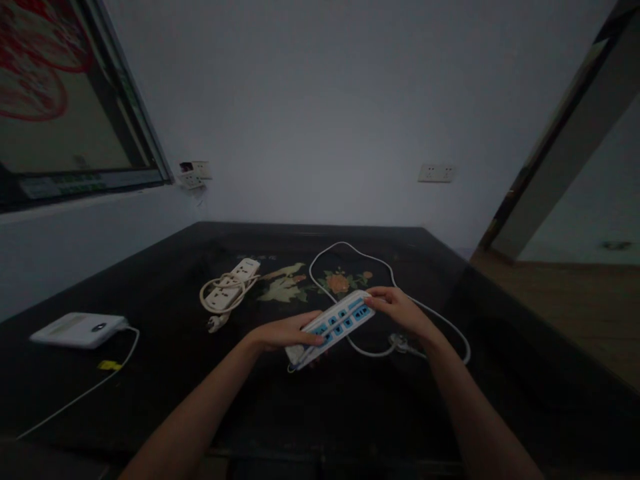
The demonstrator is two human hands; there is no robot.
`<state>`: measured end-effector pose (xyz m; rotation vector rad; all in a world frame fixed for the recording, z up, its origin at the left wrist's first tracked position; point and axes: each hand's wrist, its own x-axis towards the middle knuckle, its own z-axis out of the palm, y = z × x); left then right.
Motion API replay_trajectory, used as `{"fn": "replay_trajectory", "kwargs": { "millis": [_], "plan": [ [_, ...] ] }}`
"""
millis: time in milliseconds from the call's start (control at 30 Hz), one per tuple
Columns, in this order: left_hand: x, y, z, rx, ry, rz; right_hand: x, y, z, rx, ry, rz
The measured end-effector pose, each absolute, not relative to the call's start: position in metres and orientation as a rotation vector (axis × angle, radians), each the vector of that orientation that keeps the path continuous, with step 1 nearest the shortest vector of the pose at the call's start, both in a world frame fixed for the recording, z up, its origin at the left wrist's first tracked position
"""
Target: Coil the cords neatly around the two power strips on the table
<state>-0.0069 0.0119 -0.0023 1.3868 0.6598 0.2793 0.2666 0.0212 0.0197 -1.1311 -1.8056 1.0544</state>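
My left hand [289, 331] and right hand [397, 311] grip a power strip [342, 323]
Cord [373, 257] lies loose; second strip [247, 269] is cord-wrapped

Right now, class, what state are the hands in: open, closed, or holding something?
Left hand: holding the white-and-blue power strip near its left end.
Right hand: holding the same strip's right end.

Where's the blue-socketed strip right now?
In the head view, just right of centre: the strip is held at its two ends by the left hand and right hand, nearer than the painted flower.
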Motion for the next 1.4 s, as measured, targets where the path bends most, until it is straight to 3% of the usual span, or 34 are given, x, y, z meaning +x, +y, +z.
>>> {"fn": "replay_trajectory", "kwargs": {
  "millis": [200,600,867,1400],
  "plan": [
    [-0.005,0.011,-0.002,1.563,0.750,0.350,0.275,0.024,0.020,-1.209,-1.756,0.931],
    [-0.001,0.002,0.000,1.345,0.620,0.364,0.272,0.017,0.024,-1.069,-1.698,0.836],
    [0.009,-0.005,-0.003,1.609,0.769,0.514,0.264,0.017,0.022,-1.099,-1.638,0.708],
    [0.010,-0.004,-0.001,1.663,0.835,0.498,0.260,0.008,0.032,-1.111,-1.595,0.686]
  ]
}}
